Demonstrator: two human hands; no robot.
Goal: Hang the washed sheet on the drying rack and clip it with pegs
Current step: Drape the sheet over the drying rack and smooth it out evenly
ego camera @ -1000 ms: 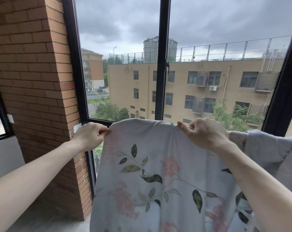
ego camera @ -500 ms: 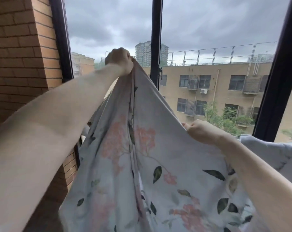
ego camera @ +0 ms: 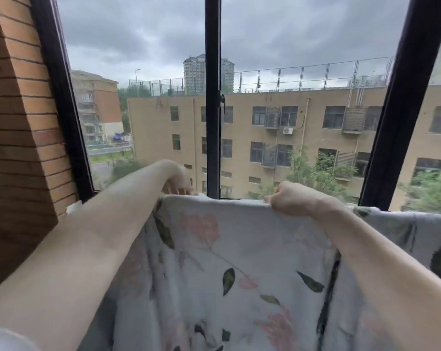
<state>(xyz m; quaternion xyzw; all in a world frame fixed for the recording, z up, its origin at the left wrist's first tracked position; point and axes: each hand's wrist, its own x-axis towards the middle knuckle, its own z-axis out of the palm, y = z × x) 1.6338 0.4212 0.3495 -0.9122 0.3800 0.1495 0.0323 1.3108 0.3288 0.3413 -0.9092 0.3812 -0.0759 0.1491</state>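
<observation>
Both hands are up at the top edge of the floral sheet (ego camera: 229,262), which hangs in front of the person and fills the lower middle of the view. The left hand (ego camera: 177,182) reaches over that edge from above, wrist bent down, its fingers (ego camera: 175,190) curled behind the cloth at the sheet's upper left corner; it looks closed on the fabric, though the fingertips are hidden behind the edge. The right hand (ego camera: 289,198) is a fist clamped on the same edge further right, knuckles up, with the hem bunched under it. The two hands are well apart, and the edge between them runs nearly level and fairly taut.

The sheet is pale grey-white, printed with pink flowers and dark green leaves (the print is slightly blurred). It falls straight down from the held edge and out of the bottom of the picture. To the right of the right forearm more of the same cloth (ego camera: 401,224) stretches on at about the same height toward the right border; what carries it there cannot be made out.

Behind the sheet stands a window with dark frames (ego camera: 212,97). A brick wall (ego camera: 19,122) rises on the left. Through the glass a tan apartment block (ego camera: 302,127) shows under a grey, overcast sky.
</observation>
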